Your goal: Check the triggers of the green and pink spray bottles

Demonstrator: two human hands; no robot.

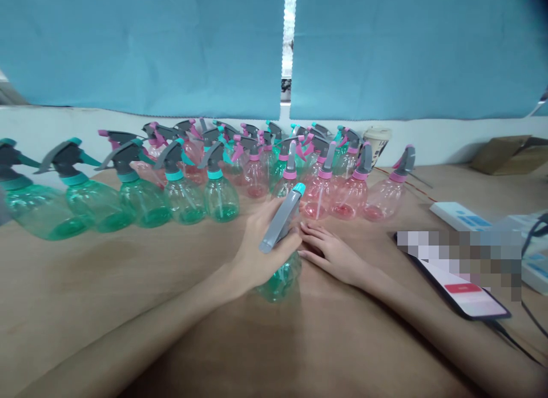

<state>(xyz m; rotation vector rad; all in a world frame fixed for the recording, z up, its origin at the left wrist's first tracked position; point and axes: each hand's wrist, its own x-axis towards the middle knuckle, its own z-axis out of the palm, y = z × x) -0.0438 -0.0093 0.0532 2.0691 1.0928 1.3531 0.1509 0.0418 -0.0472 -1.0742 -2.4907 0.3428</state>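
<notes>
Centre: green clear plastic spray bottle rests on the brown wooden table, in the grasp of the left hand.
Just right of it: right hand, flat on the table.
Behind, left: row of green-tinted spray bottles — running off to the left.
Behind, right: cluster of pink-tinted spray bottles.
Behind the cluster: white paper cup.
Right: black flat smartphone — white plastic power strip behind it, brown cardboard box farthest back.

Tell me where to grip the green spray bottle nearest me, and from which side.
Grip the green spray bottle at its narrow neck, just under the grey spray head, coming from the left, as the left hand does. The round body is wider, and the right hand lies flat at its right.
</notes>
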